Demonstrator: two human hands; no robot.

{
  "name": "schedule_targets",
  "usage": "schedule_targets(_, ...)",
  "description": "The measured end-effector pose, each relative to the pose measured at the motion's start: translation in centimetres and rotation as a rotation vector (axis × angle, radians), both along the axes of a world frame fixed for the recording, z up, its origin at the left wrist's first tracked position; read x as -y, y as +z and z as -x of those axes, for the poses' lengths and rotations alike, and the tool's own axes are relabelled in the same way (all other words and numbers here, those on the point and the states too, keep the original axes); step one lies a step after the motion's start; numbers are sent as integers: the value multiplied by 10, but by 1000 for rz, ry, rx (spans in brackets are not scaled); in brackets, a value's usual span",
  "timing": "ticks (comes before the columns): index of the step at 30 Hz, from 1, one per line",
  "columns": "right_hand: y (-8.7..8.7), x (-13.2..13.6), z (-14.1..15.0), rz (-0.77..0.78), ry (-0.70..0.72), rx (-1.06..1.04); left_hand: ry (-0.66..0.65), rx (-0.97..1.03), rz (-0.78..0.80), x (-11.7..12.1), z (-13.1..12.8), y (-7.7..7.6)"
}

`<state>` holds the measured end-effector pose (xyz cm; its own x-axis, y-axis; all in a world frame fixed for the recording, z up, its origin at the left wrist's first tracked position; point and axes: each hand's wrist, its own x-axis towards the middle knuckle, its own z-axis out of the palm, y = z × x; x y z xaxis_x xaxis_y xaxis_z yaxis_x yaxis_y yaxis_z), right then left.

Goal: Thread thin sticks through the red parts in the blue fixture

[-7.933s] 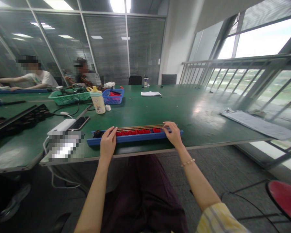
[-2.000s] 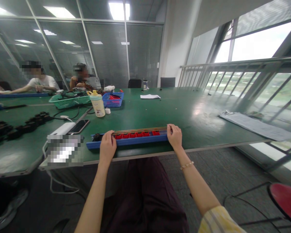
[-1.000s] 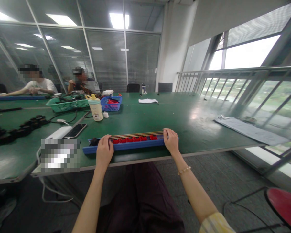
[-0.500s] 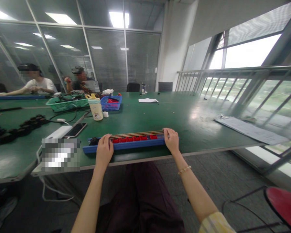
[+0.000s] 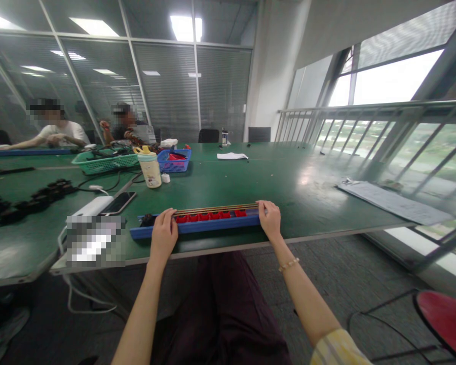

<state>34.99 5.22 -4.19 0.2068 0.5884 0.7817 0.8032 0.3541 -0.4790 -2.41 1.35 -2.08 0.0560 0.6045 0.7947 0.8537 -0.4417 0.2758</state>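
Head view. Left hand: fingers half curled, over the rods near the rail's left end, beside a dark end piece. Right hand: fingers lightly bent, on the rods' right end. Whether either hand grips or only rests cannot be told. Blue rail: lies along the near edge of the green table, level, holding a row of red pieces under the rods. Placement: one hand at each end spreads the pressure evenly along the rods. Nearby, up the table: white bottle, phone, blue basket, green basket.
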Motion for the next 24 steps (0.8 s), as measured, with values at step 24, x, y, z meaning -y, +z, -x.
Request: schedule_targets(24, 1, 1, -9, -74, -159, -226, 19, -5, 30, 3, -3, 2)
